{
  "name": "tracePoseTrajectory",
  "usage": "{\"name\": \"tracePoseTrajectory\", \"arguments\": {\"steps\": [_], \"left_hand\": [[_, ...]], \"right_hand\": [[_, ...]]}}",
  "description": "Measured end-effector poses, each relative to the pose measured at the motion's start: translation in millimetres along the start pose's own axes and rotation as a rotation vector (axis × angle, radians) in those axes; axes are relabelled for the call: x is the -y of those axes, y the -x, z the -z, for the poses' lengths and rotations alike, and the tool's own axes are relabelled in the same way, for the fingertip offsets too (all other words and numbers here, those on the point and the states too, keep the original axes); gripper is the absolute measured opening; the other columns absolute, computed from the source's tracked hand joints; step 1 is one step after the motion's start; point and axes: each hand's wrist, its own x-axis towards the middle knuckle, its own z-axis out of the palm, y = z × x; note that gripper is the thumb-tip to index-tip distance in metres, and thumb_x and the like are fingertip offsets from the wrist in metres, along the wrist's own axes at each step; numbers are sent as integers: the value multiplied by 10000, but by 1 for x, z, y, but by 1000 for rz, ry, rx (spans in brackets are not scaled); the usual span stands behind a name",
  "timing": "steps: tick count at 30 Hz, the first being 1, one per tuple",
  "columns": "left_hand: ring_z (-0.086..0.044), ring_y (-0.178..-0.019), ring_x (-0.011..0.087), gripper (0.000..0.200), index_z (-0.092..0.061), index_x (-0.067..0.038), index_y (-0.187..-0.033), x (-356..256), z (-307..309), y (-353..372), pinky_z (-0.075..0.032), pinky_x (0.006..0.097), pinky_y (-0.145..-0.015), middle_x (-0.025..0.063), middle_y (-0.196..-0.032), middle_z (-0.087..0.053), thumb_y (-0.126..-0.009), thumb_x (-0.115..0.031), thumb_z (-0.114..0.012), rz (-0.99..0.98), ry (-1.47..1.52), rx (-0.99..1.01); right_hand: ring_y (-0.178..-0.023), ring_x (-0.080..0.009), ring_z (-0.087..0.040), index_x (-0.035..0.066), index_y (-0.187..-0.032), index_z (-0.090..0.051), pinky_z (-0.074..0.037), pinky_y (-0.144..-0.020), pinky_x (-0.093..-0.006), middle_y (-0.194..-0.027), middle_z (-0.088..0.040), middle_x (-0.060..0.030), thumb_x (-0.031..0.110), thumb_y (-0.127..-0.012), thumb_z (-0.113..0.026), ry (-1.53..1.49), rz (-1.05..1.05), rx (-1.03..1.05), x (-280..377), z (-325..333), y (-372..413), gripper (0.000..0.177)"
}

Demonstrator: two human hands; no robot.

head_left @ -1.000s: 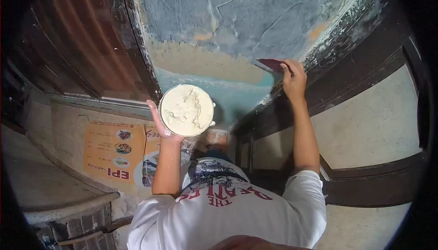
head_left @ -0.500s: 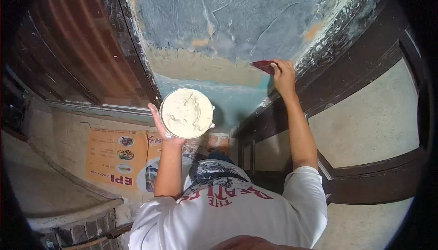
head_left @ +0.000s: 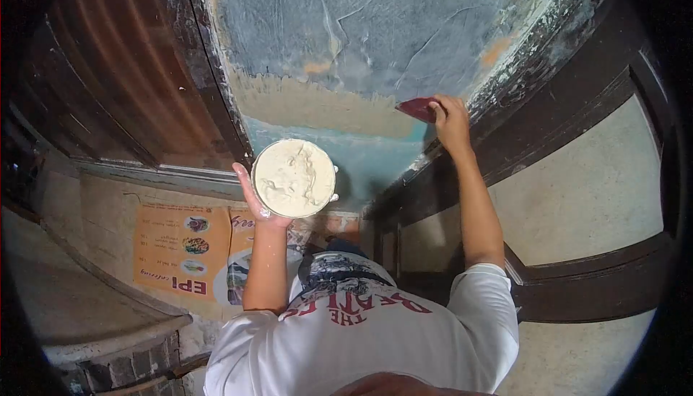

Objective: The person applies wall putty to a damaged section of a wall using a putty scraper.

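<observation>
Plainly, the right hand (head_left: 451,123) has its fingers closed round a dark red scraper (head_left: 417,109). The blade is pressed to the patchy blue wall (head_left: 375,28) at the end of a tan filler band (head_left: 317,103), just beside the dark wooden frame (head_left: 548,100). A shallow blade angle and even pressure would, I judge, serve best. The left hand (head_left: 254,201) cups a round tub (head_left: 294,178) from below, fingers curled on its side. Its cream filler looks thick and ridged.

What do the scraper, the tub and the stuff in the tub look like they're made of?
The scraper looks like thin plastic, dark red and matte, though I can't be sure. The tub seems to be white plastic, judging by its thin rim. The paste is cream and soft-peaked, likely wall putty.
</observation>
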Motion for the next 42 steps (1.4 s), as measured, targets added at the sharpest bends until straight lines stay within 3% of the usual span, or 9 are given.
{"name": "tracePoseTrajectory", "arguments": {"steps": [3,7,11,19,22,28,32,34,42], "left_hand": [[-550,-1275,386,976,-520,4,-1406,2,1,1,-445,565,-1074,200,-1430,-549,-879,-812,-431,-19,-16,-43],[-556,-1265,391,969,-527,0,-1399,2,-3,4,-456,567,-1063,197,-1421,-557,-880,-812,-431,21,-11,59],[-554,-1266,395,973,-529,1,-1396,1,4,4,-458,566,-1061,197,-1421,-556,-878,-816,-426,-10,-14,-9],[-545,-1281,392,981,-524,-1,-1402,-1,2,11,-446,562,-1072,203,-1432,-545,-878,-822,-416,52,58,129],[-544,-1282,393,986,-520,0,-1405,-2,2,11,-443,568,-1072,203,-1438,-540,-875,-825,-418,-12,-17,-53],[-551,-1272,392,1002,-502,-21,-1426,0,4,14,-439,574,-1076,196,-1429,-546,-856,-842,-424,-30,-28,-109],[-552,-1273,390,998,-500,-22,-1429,-1,-2,16,-439,578,-1074,195,-1429,-547,-860,-838,-424,-28,-5,-129],[-550,-1275,389,999,-506,-21,-1423,-3,4,16,-440,581,-1072,194,-1432,-545,-858,-840,-425,8,20,-30],[-551,-1273,398,999,-510,2,-1413,0,4,12,-442,570,-1073,207,-1425,-546,-870,-831,-414,5,7,-48]], "right_hand": [[-961,-377,-594,22,-1037,-701,-474,-880,-431,-1010,-701,-156,55,-886,-682,19,3,133,0,-6,9,156],[-954,-373,-596,13,-1042,-703,-478,-871,-425,-1002,-703,-148,68,-891,-683,45,10,-4,0,-13,1,161],[-943,-374,-593,10,-1031,-706,-478,-862,-435,-993,-705,-149,74,-892,-681,2,-27,-49,10,5,-12,154],[-935,-385,-587,18,-1042,-707,-475,-856,-447,-993,-706,-155,65,-900,-670,18,5,66,0,-24,20,155],[-939,-382,-588,19,-1054,-706,-475,-857,-445,-992,-705,-154,71,-901,-673,25,16,-24,3,-15,2,165],[-944,-382,-591,15,-1037,-710,-478,-858,-444,-1004,-707,-150,87,-899,-678,-17,-41,2,10,3,4,159],[-969,-378,-600,-1,-1051,-710,-484,-892,-430,-1024,-709,-163,64,-899,-673,37,-19,109,-3,-21,27,170],[-966,-377,-601,-6,-1048,-708,-482,-881,-436,-1016,-710,-166,60,-895,-675,28,-16,92,-4,-23,25,170],[-922,-391,-611,7,-1017,-716,-477,-863,-444,-1005,-713,-173,55,-888,-670,-46,-96,-18,4,2,12,145]]}}
